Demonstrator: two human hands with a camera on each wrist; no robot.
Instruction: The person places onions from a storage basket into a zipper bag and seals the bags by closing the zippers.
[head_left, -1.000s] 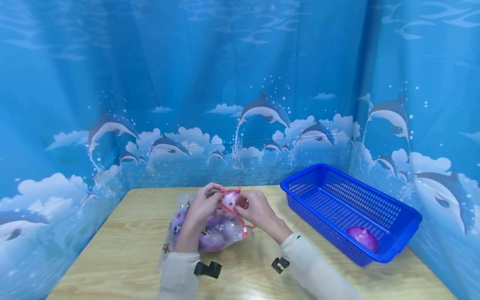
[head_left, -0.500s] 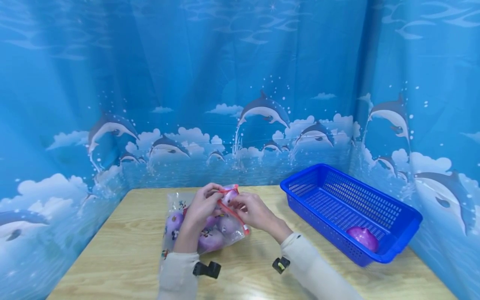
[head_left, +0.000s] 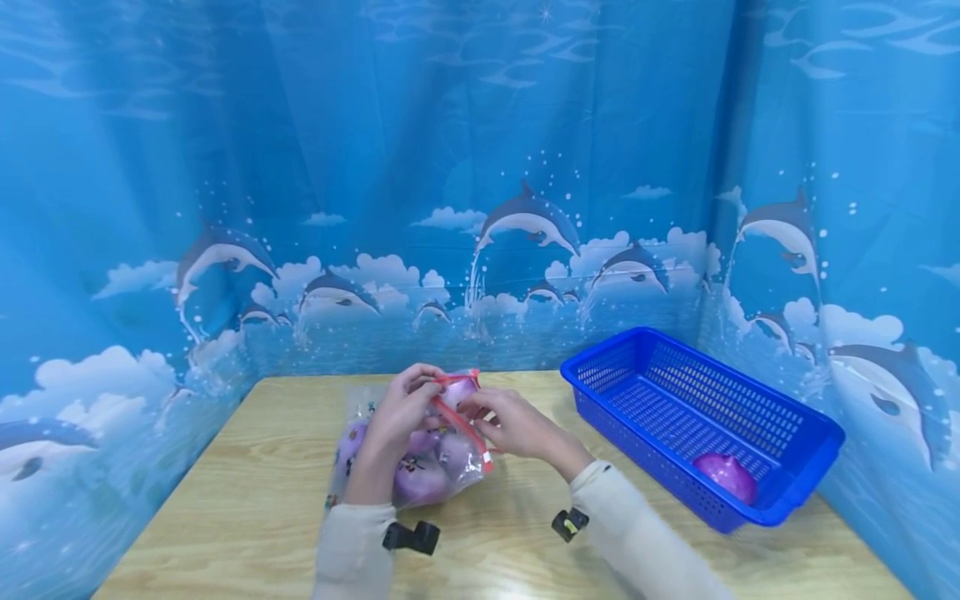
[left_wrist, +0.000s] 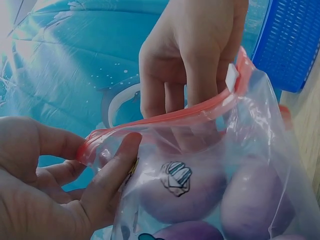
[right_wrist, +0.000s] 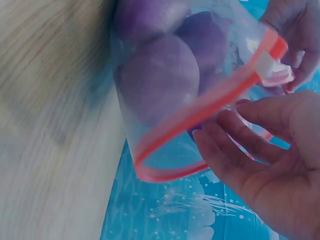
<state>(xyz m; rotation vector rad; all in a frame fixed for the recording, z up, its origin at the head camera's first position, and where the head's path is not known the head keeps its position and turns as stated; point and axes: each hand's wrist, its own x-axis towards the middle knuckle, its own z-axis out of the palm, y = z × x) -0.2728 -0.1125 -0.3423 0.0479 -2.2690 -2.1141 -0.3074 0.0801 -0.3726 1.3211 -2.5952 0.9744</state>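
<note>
A clear zip bag [head_left: 459,421] with a red zip rim and small printed figures lies on the table with several purple onions [left_wrist: 182,200] inside. My left hand [head_left: 400,417] pinches the bag's rim, thumb on the near side. Fingers of my right hand [head_left: 519,423] dip into the bag's mouth just above the top onion in the left wrist view. In the right wrist view those fingers are loosely bent and hold nothing that shows. A white slider [right_wrist: 265,66] sits on the zip.
On the right stands a blue perforated basket [head_left: 652,457] with one shiny purple onion [head_left: 726,478] at its near end. The wooden table [head_left: 232,483] ends at a blue dolphin-print curtain [head_left: 390,208] at the back and sides.
The bag shifts and settles a little between the hands, and the onion near its mouth sits deeper. My right wrist has moved slightly to the right; the left hand keeps its hold.
</note>
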